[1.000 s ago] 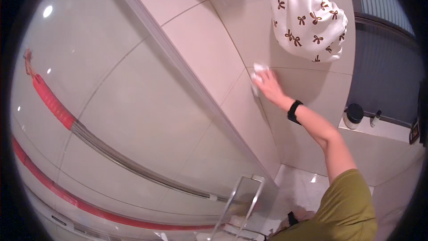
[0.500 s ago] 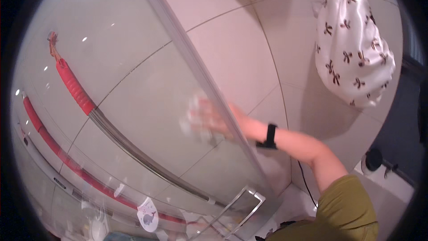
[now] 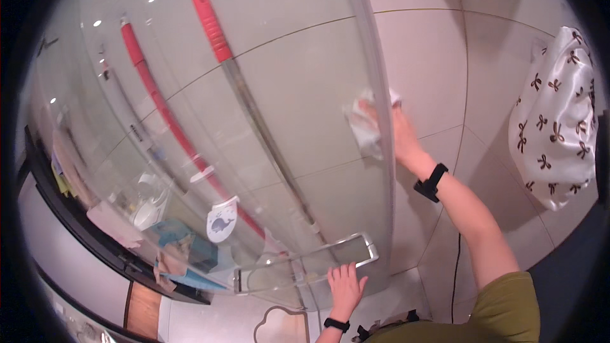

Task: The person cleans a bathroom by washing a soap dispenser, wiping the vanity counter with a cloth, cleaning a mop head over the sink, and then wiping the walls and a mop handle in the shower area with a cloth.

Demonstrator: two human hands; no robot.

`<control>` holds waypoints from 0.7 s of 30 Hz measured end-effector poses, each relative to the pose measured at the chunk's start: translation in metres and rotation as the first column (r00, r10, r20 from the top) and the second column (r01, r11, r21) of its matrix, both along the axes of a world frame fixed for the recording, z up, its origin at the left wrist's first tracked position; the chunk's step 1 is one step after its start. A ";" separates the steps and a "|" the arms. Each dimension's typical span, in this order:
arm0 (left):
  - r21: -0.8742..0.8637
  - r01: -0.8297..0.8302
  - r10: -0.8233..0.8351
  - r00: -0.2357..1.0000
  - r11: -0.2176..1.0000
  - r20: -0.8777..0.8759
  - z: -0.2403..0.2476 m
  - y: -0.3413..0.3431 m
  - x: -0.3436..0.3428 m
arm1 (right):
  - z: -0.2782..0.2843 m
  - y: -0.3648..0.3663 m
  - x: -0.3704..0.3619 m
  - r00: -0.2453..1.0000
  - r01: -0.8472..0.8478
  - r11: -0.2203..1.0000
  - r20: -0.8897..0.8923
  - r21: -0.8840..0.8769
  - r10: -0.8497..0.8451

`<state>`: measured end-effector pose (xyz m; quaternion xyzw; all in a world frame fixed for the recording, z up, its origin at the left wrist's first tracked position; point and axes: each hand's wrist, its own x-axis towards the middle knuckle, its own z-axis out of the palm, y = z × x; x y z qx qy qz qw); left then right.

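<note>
My right hand reaches past the upright edge of a clear glass door. Its fingers are closed on a white cloth, which shows through the pane and lies against or close to its far side. Whether the cloth presses on the glass I cannot tell. Low in front, my left hand is at the lower bar of the rectangular metal door handle. Its fingers are stretched and slightly apart, with fingertips at the bar or the glass beside it. Both wrists carry black bands.
Behind the glass stand long poles with red grips. A whale-print tag and a blue box are lower left. A shiny white cloth bag with dark bows hangs at right. A black cord runs down the tiled wall.
The view has shifted left and down. My left hand has come into view at the handle. My right hand, blurred before, is sharper and still holds the white cloth.
</note>
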<state>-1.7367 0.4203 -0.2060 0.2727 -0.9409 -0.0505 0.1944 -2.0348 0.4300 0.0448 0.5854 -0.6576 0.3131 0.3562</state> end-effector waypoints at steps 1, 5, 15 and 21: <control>-0.010 0.022 -0.022 1.000 1.000 -0.016 -0.003 -0.002 0.001 | -0.019 0.002 0.005 1.000 -0.010 1.000 0.001 -0.003 0.010; -0.037 0.017 -0.023 0.988 0.999 -0.153 -0.001 0.012 -0.001 | -0.045 0.013 0.009 0.964 0.055 0.991 -0.265 0.124 -0.020; -0.118 -0.032 0.019 0.994 0.992 -0.105 -0.006 0.062 0.058 | -0.043 0.021 0.013 0.941 -0.071 0.995 -0.326 0.070 0.090; -0.138 -0.020 0.006 0.995 0.990 -0.104 -0.006 0.105 0.116 | -0.087 -0.001 -0.011 0.692 -0.670 0.729 0.238 -0.139 0.681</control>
